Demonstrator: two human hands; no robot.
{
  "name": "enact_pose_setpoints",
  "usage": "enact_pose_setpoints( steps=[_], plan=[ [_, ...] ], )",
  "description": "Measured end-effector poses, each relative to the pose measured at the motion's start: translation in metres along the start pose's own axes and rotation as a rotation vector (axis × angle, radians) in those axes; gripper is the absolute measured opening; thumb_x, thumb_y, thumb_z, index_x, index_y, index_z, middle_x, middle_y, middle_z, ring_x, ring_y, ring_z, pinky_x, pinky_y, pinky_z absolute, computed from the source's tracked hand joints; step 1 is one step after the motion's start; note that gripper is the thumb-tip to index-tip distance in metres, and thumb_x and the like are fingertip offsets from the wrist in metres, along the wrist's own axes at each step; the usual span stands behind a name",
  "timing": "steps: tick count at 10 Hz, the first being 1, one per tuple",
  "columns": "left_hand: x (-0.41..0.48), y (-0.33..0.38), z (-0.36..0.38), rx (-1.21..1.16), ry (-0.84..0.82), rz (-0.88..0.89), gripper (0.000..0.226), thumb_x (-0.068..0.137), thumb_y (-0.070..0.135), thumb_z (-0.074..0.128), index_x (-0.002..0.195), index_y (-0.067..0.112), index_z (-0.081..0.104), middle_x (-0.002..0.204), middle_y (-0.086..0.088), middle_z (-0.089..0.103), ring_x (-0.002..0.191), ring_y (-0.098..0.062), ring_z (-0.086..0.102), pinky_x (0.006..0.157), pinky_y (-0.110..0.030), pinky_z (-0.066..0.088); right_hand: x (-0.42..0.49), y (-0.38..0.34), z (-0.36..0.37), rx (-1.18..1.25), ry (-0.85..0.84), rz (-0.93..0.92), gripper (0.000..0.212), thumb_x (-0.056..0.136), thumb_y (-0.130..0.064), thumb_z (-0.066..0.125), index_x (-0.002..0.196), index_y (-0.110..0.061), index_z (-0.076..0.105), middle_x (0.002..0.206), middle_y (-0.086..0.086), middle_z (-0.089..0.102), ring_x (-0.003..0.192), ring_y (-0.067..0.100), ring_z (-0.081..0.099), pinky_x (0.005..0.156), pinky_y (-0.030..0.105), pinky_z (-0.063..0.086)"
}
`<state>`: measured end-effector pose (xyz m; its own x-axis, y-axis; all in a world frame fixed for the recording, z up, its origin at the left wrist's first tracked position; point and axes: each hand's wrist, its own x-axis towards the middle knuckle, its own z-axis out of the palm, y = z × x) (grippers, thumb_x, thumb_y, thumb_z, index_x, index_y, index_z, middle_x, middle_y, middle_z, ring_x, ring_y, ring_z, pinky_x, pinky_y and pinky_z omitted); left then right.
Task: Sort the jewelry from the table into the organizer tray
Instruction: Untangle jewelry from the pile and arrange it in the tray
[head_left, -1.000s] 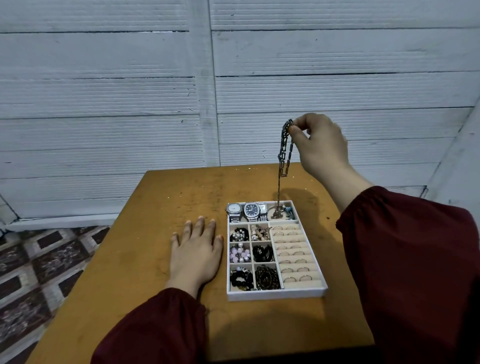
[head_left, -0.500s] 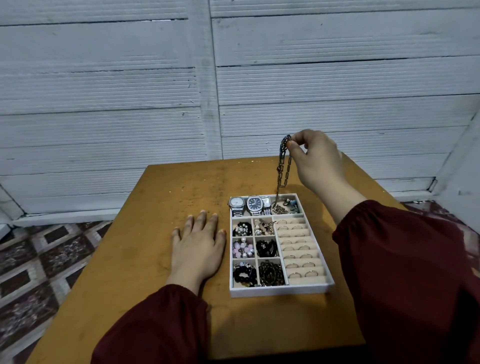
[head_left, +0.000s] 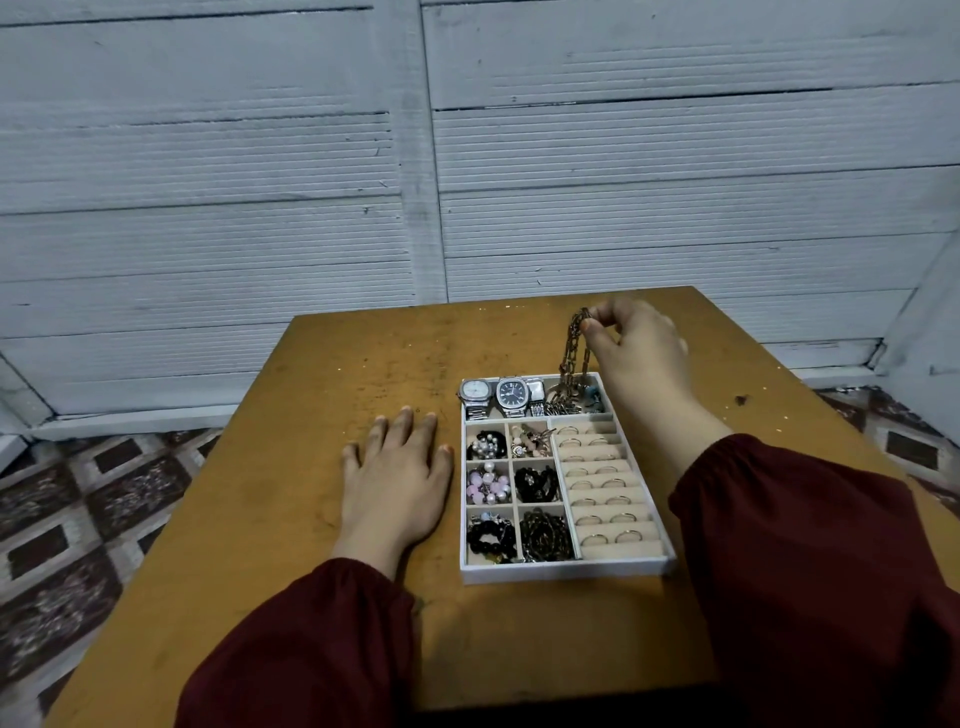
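Left hand (head_left: 397, 478) flat on the worktop (head_left: 322, 519), fingers spread, gripping nothing, just beside the organizer tray (head_left: 566, 570). It looks placed to steady the tray; best kept there.

Tray mostly filled: watches (head_left: 496, 397) in the far row, beaded pieces in the small cells, rings (head_left: 605, 501) in the padded slots.

Right hand (head_left: 641, 345) above the tray's far right corner, thumb and fingertips pinched on the top of a chain necklace (head_left: 574, 353). The chain hangs straight down, its lower end already pooled in the far right compartment.

Advice: lower slowly, let links coil onto themselves, keep clear of the watches, release only once slack.
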<state>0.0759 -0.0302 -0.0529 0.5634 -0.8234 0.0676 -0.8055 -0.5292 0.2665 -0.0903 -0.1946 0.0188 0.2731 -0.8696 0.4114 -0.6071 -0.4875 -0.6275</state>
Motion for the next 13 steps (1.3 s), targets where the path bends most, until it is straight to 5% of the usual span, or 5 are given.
enact_pose_setpoints(
  steps=[5,8,11,13],
  plan=[
    [0.001,0.001,0.001,0.001,0.010,-0.004,0.054,0.099,0.050,0.022,0.150,0.034,0.019,0.159,0.008,0.013,0.147,-0.017,0.006,0.116,-0.049,0.003,-0.012,0.024,0.017,-0.147,-0.159,0.122,0.017,0.092,-0.039,0.056,0.102,-0.028,0.064,0.126,0.001,0.055,0.126,0.027,0.040,0.110,0.045,0.024],
    [0.002,0.000,0.001,0.008,0.010,-0.009,0.054,0.098,0.051,0.023,0.150,0.034,0.019,0.159,0.008,0.013,0.147,-0.017,0.006,0.116,-0.049,0.004,-0.014,0.029,0.022,-0.222,-0.207,0.136,0.015,0.085,-0.044,0.064,0.095,-0.033,0.068,0.131,0.006,0.054,0.129,0.029,0.038,0.108,0.045,0.025],
    [0.002,0.000,0.001,0.014,0.015,-0.002,0.054,0.098,0.050,0.023,0.150,0.034,0.020,0.159,0.007,0.014,0.146,-0.018,0.007,0.116,-0.049,0.004,-0.015,0.031,0.019,-0.176,-0.216,0.129,0.017,0.084,-0.042,0.065,0.097,-0.033,0.070,0.120,0.003,0.062,0.122,0.026,0.045,0.104,0.040,0.030],
    [0.000,0.001,0.000,-0.001,0.024,0.002,0.053,0.099,0.049,0.024,0.149,0.033,0.023,0.159,0.007,0.016,0.146,-0.018,0.009,0.116,-0.048,0.005,-0.018,0.029,0.004,-0.021,-0.274,0.137,0.035,0.084,-0.041,0.066,0.117,-0.030,0.064,0.106,0.002,0.070,0.099,0.020,0.066,0.103,0.047,0.040]
  ],
)
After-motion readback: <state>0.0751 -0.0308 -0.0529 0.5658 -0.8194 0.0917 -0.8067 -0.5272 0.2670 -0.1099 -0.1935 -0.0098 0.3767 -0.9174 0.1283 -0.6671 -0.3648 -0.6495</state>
